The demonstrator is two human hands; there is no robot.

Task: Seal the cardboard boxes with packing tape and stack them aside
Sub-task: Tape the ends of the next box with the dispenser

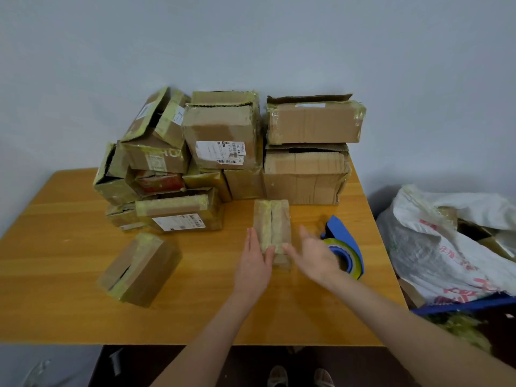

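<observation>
A small cardboard box (272,223) lies in the middle of the wooden table (69,317), its top flaps meeting in a seam. My left hand (254,263) rests flat against the box's left side with straight fingers. My right hand (314,256) hovers open just right of the box, its thumb near the box's front corner. Behind that hand stands a blue tape dispenser (344,241) with a roll of yellowish tape. Another small box (139,269) sits tilted at the front left, its seam gaping.
A pile of worn, taped boxes (220,135) fills the back of the table against the wall, with two larger boxes (310,152) stacked at the right. A white sack (446,247) with cardboard in it sits right of the table. My feet show below the front edge.
</observation>
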